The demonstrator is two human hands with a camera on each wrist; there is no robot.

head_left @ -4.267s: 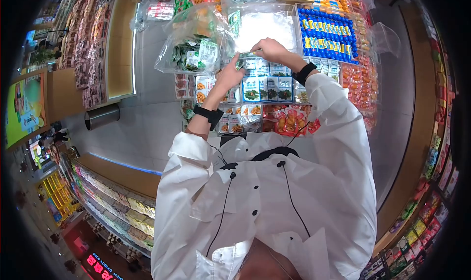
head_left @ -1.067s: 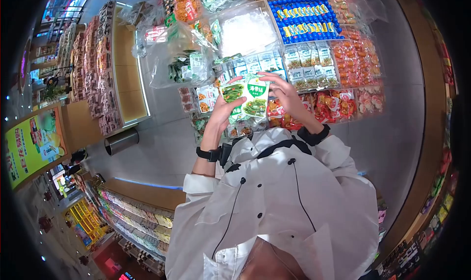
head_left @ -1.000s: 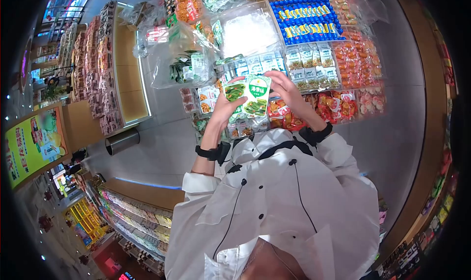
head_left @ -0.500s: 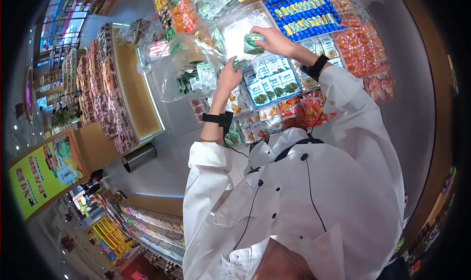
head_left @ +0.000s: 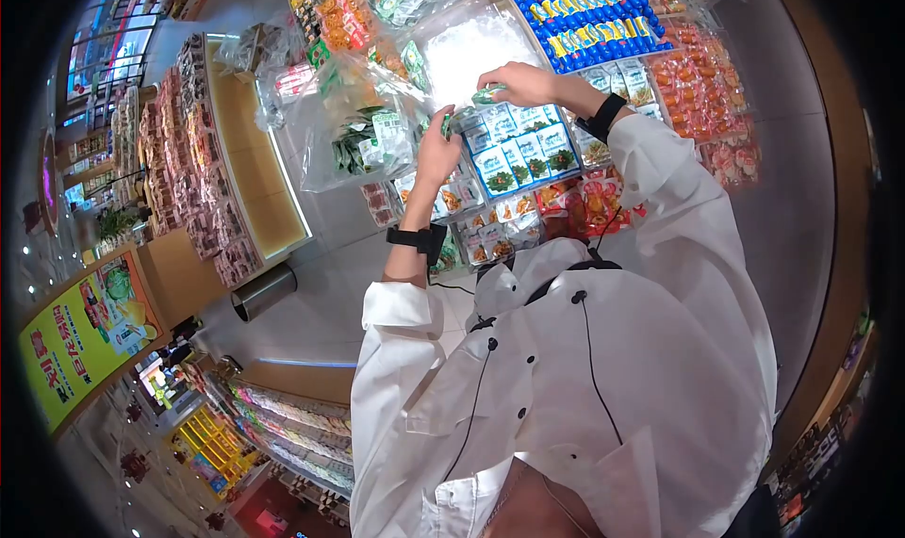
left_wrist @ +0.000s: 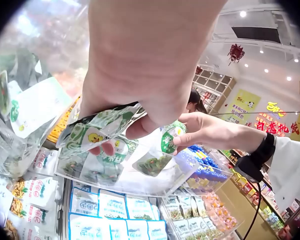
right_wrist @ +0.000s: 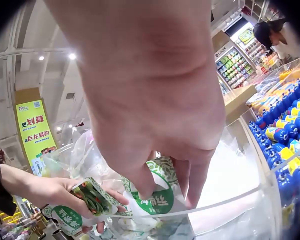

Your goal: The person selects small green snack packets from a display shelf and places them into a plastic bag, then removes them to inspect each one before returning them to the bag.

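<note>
My left hand (head_left: 437,154) grips green-and-white food packets (left_wrist: 97,134) at the near left corner of a clear-walled bin (head_left: 479,50). Its thumb and fingers close on their upper edges in the left wrist view. Beside it, my right hand (head_left: 523,83) pinches another green-and-white packet (right_wrist: 159,199) just inside the bin's near wall. In the right wrist view this packet stands upright behind the clear rim, fingers around its top, and the left hand's packet (right_wrist: 94,199) shows dark green food strips printed on it. The bin's floor looks bright white.
A clear plastic bag (head_left: 320,152) with more green packets sits left of the bin. Blue-and-yellow bottle-shaped sweets (head_left: 589,20) fill a tray on the right. Blue-and-white packets (head_left: 523,161) lie in front, with orange packets (head_left: 693,86) further right. A sign (head_left: 85,331) stands far left.
About a second ago both hands held packets up before the body. They have since moved forward to the bin; the right hand lowered its packet inside the near wall.
</note>
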